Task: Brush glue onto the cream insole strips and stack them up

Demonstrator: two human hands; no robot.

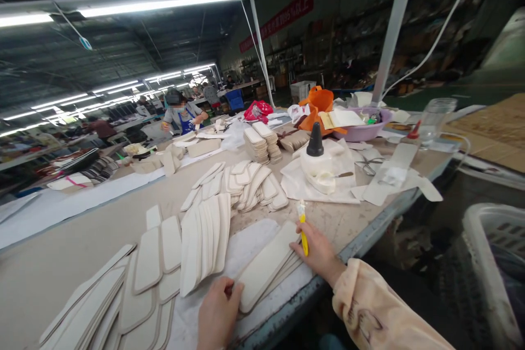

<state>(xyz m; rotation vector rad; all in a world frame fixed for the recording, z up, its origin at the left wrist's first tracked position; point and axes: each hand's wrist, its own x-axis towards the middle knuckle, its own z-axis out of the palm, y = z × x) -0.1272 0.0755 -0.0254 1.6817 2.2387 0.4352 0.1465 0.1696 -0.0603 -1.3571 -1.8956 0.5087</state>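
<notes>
My right hand (318, 249) is closed around a yellow-handled brush (304, 235), its bristle end tipped with white paste and pointing away from me. Its fingertips also touch the far end of a long cream panel with rounded corners (266, 268). At the panel's near end, my left hand (219, 309) has its fingers curled, with thumb and finger at the edge. More such panels lie fanned out just under this one, on a white sheet (254, 235). A fan of cream panels (207, 238) lies left of them, and larger overlapping ones (139, 295) spread at the front left.
Beyond the panels stands a white tub with a black cone (315, 142) and a paste-smeared opening. Scissors (369, 165), a glass jar (438, 120) and a purple basin (365, 126) are further right. A white plastic basket (488, 262) stands beside the table. A co-worker (182, 112) sits across.
</notes>
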